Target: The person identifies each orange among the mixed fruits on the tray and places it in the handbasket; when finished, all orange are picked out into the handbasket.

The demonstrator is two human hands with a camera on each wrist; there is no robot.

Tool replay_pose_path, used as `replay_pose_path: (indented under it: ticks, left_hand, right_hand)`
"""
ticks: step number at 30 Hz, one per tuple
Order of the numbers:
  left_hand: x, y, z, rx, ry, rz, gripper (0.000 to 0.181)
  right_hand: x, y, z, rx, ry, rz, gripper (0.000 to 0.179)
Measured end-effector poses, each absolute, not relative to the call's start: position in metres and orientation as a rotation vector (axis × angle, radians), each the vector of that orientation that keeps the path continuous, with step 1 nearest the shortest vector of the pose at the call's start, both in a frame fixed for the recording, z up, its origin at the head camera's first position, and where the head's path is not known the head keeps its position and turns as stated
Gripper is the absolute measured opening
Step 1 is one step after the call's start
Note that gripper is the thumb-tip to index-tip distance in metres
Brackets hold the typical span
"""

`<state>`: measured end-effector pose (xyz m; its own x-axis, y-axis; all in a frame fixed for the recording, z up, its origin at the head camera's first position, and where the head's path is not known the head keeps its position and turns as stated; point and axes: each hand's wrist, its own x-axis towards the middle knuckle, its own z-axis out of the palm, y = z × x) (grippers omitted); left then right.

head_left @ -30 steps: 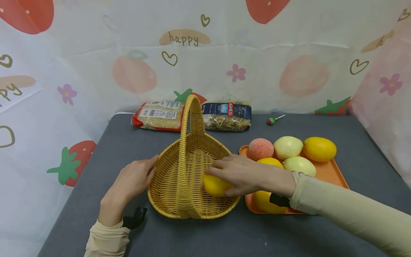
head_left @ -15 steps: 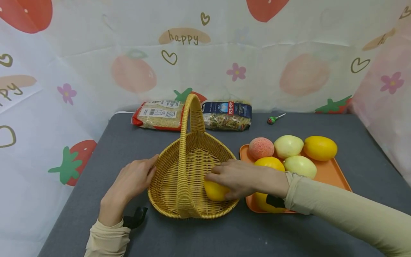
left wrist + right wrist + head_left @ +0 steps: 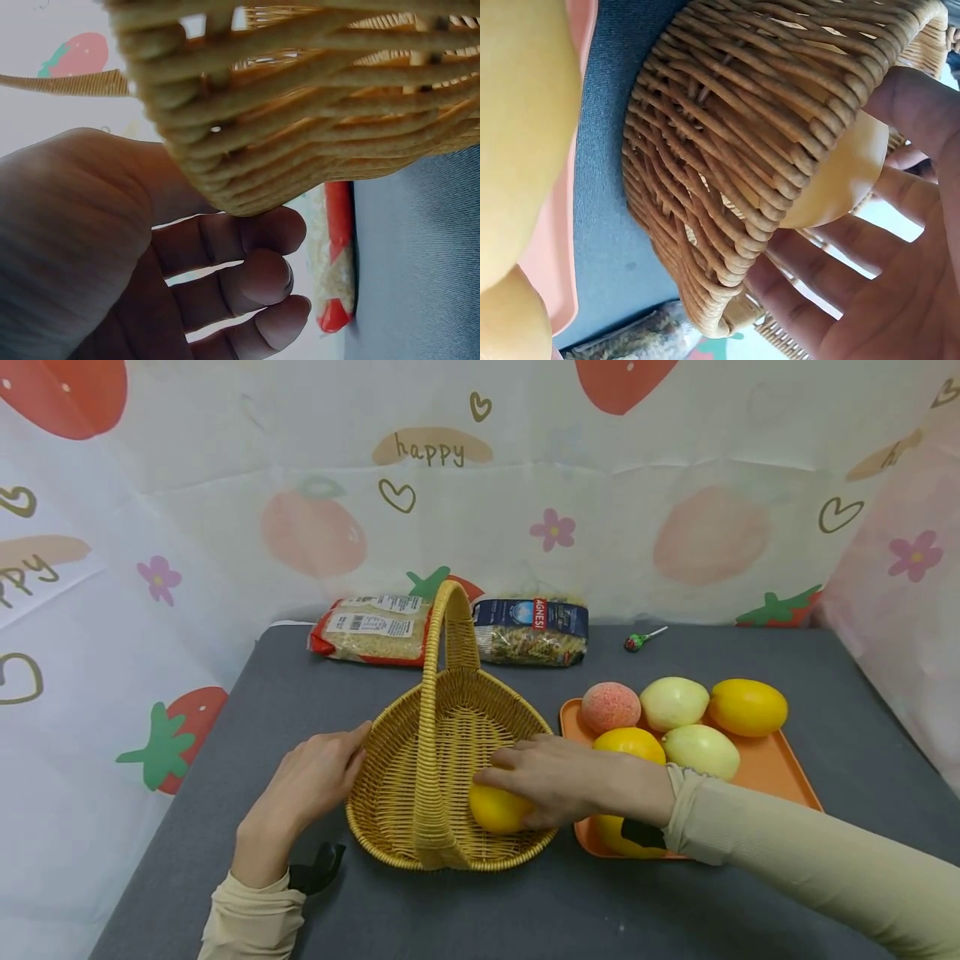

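Note:
My right hand (image 3: 551,777) reaches over the right rim of a wicker basket (image 3: 382,814) and grips a yellow fruit (image 3: 495,810) low inside it. In the right wrist view, the basket's woven wall covers part of that fruit (image 3: 844,176), and my fingers (image 3: 802,262) curve around its far side. At the basket's left rim, my left hand (image 3: 315,781) holds the edge. The left wrist view has several of its fingers (image 3: 274,277) bent beside the wicker, while another part of the hand disappears behind the rim.
An orange tray (image 3: 772,768) on the right bears a pink fruit (image 3: 611,707), two pale green fruits (image 3: 673,703) and several yellow ones (image 3: 748,707). Behind the basket lie a rice bag (image 3: 375,631) and a pasta bag (image 3: 532,631). A lollipop (image 3: 636,642) lies at the back; the basket's handle (image 3: 427,718) arches high.
My right hand has moved slightly left and toward me, bringing the yellow fruit lower and a little further into the basket. My left hand stays at the left rim.

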<state>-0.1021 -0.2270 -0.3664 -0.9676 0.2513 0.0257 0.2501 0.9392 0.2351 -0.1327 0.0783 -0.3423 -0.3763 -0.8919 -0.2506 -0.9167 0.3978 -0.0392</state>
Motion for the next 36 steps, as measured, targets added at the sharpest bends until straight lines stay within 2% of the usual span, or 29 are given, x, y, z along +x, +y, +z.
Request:
replay_pose_path:
  ticks: [36]
  left_hand:
    - [-0.103, -0.227, -0.367, 0.389, 3.082, 0.374, 0.044]
  right_hand:
    - [-0.132, 0.079, -0.333, -1.573, 2.426, 0.142, 0.07]
